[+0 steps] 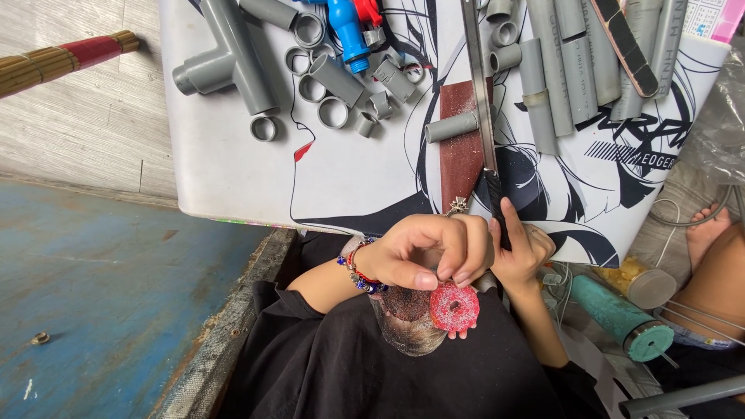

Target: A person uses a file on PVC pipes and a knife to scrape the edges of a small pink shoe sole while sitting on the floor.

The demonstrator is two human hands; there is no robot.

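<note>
One red glittery ring [455,307] under left hand [423,252]

Red ring [455,307] rough, glittery; grey plastic pipes [233,58] matt, smooth.

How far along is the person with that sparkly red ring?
Looks done: the red glittery ring is already coated, and many grey pipe rings lie cut on the board. In hand: the left hand pinches the ring, the right hand grips a long metal file. Left, probably: the plain grey rings, which show no glitter.
</note>
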